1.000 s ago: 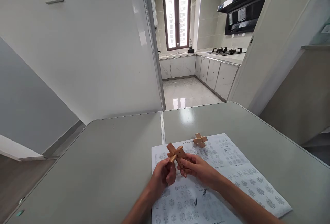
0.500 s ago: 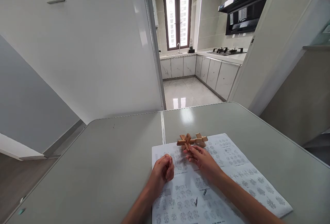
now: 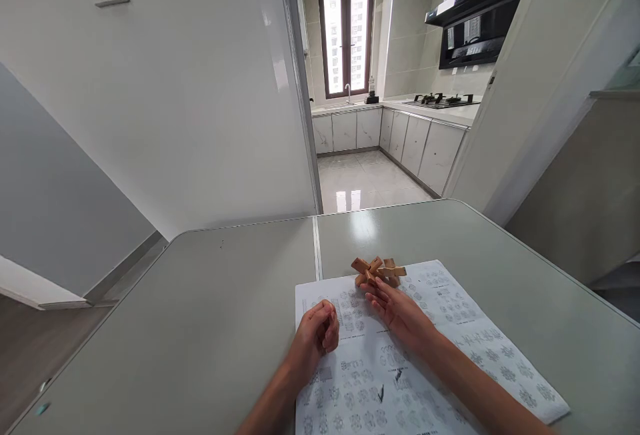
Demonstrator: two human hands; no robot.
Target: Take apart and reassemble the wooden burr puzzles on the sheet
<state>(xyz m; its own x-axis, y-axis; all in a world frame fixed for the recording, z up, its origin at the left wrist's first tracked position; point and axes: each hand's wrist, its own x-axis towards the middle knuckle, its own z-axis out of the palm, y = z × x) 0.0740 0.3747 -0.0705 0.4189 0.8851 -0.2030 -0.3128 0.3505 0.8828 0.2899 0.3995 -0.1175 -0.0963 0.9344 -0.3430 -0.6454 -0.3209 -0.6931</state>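
Note:
A wooden interlocking puzzle (image 3: pixel 369 271) of crossed notched sticks sits at the top edge of a printed sheet (image 3: pixel 360 371). Close to it on the right is a second wooden crossed-stick piece (image 3: pixel 393 272); I cannot tell whether the two touch. My right hand (image 3: pixel 400 311) is open, its fingers stretched out, with the fingertips at the near side of the puzzle. Resting on the sheet's left part, my left hand (image 3: pixel 319 335) is curled into a loose fist, with nothing visible in it. Small diagrams of assembly steps cover the sheet.
The pale table (image 3: pixel 225 315) has a light seam (image 3: pixel 317 248) running away from me. A white wall panel (image 3: pixel 225 101) stands behind its left half. Beyond the far edge, a doorway opens to a kitchen with a gas hob (image 3: pixel 440 100) and white cabinets (image 3: pixel 345 131).
The left wooden puzzle has turned and shifted right, closer to the other piece. My right hand has let go of it and straightened its fingers. My left hand stays in place.

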